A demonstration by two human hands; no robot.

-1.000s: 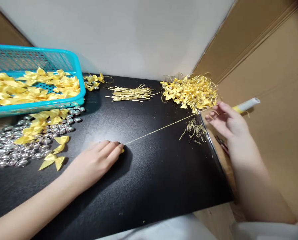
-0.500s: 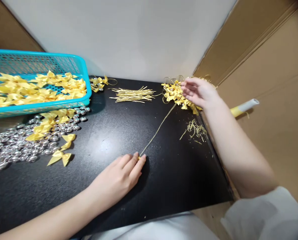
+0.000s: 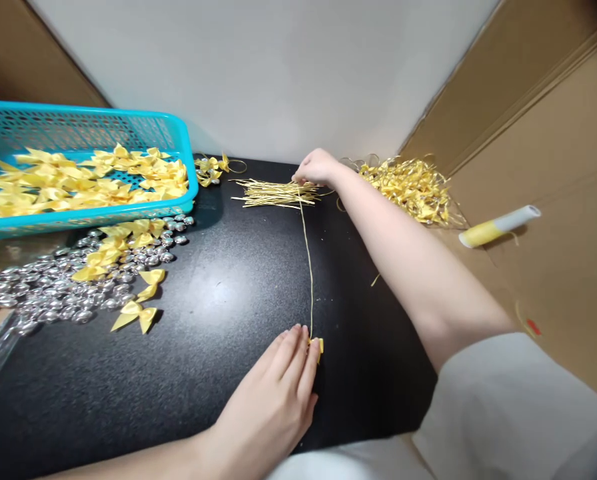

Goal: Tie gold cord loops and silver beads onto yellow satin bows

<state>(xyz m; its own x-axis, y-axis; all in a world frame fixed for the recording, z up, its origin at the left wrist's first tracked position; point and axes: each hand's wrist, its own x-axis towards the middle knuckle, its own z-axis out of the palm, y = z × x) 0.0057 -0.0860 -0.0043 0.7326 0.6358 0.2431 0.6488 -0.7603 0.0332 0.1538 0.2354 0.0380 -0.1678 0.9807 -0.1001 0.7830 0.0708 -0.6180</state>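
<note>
At the front of the table, my left hand (image 3: 273, 393) is closed on a small yellow ribbon bow (image 3: 320, 347), mostly hidden under the fingers. From it a thin gold cord (image 3: 308, 260) runs nearly straight away from me. It reaches the bundle of cut gold cords (image 3: 268, 193), where my right hand (image 3: 318, 167) pinches cord at the bundle's right end. Whether those fingertips grip the long cord, a strand of the bundle or both, I cannot tell.
A turquoise basket (image 3: 185, 160) of yellow bows stands back left. Silver beads (image 3: 53, 290) and loose bows (image 3: 135, 315) lie before it. Behind my right forearm is a pile of beaded bows (image 3: 418, 190). A yellow-and-white tube (image 3: 498, 227) lies at the right, near cardboard (image 3: 553, 133).
My right hand has moved left from the bow pile to the cord bundle and closed. The long cord now points more directly away from me. My left hand shifted slightly nearer and right.
</note>
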